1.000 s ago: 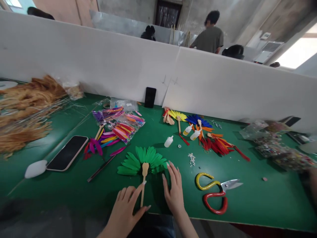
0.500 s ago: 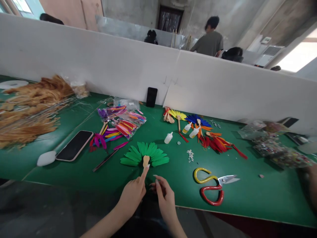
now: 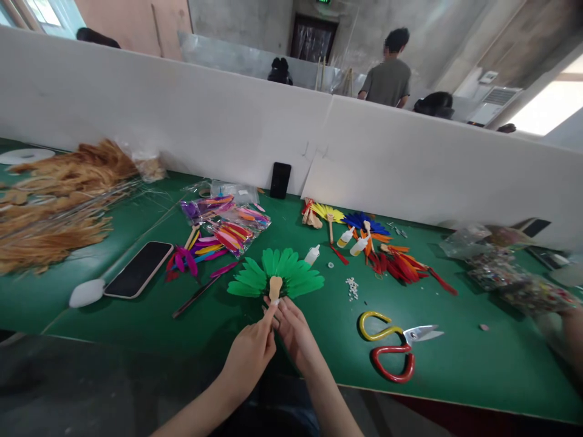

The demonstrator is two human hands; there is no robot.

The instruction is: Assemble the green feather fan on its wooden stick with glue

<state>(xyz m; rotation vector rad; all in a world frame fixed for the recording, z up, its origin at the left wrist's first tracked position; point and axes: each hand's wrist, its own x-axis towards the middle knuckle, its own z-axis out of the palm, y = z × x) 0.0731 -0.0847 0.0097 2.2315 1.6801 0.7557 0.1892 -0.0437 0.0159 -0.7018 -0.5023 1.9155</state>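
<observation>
Green fan (image 3: 283, 262) is held by its wooden handle (image 3: 275, 287) in the grip of left hand (image 3: 248, 355) and right hand (image 3: 296, 334); feathers (image 3: 248, 279) should be kept uncrushed, handle pinched lightly.

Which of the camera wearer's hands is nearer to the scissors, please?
The right. The right hand is by the green feather fan, to the left of the scissors; the left hand is farther left, at the fan's handle.
</observation>
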